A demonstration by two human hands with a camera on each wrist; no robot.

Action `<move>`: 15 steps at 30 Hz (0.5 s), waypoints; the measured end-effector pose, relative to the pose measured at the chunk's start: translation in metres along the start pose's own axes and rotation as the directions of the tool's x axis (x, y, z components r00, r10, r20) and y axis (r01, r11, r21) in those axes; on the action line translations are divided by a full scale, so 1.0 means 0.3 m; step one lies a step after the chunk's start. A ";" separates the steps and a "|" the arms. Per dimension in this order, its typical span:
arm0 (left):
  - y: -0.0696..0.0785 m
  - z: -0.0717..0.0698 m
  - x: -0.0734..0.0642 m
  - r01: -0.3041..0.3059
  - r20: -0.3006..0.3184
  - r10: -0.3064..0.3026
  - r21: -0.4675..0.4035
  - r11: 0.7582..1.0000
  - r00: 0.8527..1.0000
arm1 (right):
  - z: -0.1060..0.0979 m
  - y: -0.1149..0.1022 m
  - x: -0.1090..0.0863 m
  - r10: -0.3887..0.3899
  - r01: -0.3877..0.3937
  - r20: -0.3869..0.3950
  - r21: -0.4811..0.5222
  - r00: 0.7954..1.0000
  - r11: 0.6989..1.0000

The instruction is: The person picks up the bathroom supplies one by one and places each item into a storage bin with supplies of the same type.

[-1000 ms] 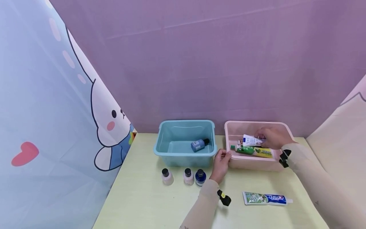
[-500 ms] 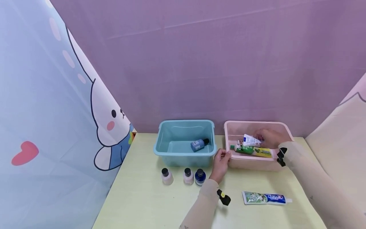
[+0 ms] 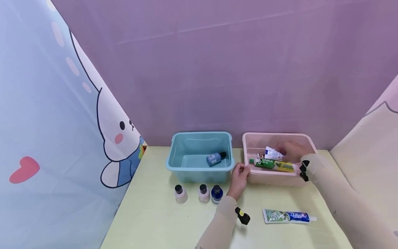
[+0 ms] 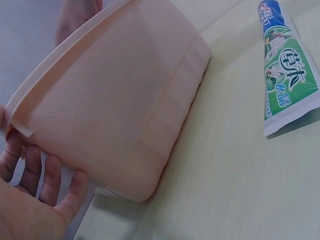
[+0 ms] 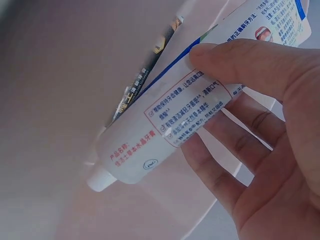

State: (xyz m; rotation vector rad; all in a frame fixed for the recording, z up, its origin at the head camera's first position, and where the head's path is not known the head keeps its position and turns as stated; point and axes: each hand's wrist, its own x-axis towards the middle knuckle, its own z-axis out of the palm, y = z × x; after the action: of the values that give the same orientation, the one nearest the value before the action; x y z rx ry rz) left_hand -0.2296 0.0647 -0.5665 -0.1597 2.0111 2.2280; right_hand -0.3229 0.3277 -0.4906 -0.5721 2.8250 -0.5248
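Observation:
In the head view my left hand grips the front left corner of the pink bin. The left wrist view shows its fingers curled at the rim, close beside the bin wall. Inside that bin, my right hand holds a white toothpaste tube. Seen from the right wrist, the thumb lies on top of the tube and the fingers are beneath it, with the white cap pointing down. Under it lies a green and yellow toothpaste tube. Another tube, dark with gold marks, is partly hidden.
A teal bin stands to the left, with a blue bottle lying in it. Two pale pink bottles and a dark blue bottle stand before it. A green and blue toothpaste tube lies on the table near the front right.
My right hand has shifted slightly to the left inside the pink bin, still holding the white tube. The left hand stays at the rim. The head view has tilted a little.

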 end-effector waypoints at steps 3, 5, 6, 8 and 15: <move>-0.001 -0.001 -0.004 -0.001 0.002 0.001 -0.002 1.000 1.000 | 0.010 0.012 0.001 0.029 -0.029 0.009 0.007 1.000 1.000; -0.002 0.000 -0.006 -0.002 0.004 0.002 0.001 1.000 1.000 | 0.011 0.014 -0.001 0.034 -0.034 0.012 0.006 0.999 0.999; -0.002 0.001 -0.007 -0.003 0.004 0.003 0.002 1.000 1.000 | 0.009 0.012 -0.004 0.042 -0.043 0.009 0.017 0.999 0.999; -0.001 0.001 -0.008 0.001 0.001 -0.001 0.002 1.000 1.000 | 0.002 0.005 -0.009 0.034 -0.033 -0.018 0.022 0.999 0.999; 0.002 0.000 -0.005 0.012 -0.005 -0.012 0.001 1.000 1.000 | -0.039 -0.034 -0.013 -0.053 0.053 -0.083 0.000 0.995 0.999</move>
State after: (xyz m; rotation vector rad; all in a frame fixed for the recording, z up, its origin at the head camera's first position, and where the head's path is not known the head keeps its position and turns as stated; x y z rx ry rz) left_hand -0.2283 0.0647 -0.5656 -0.1776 2.0081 2.2216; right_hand -0.3191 0.3241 -0.4755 -0.6409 2.8940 -0.5749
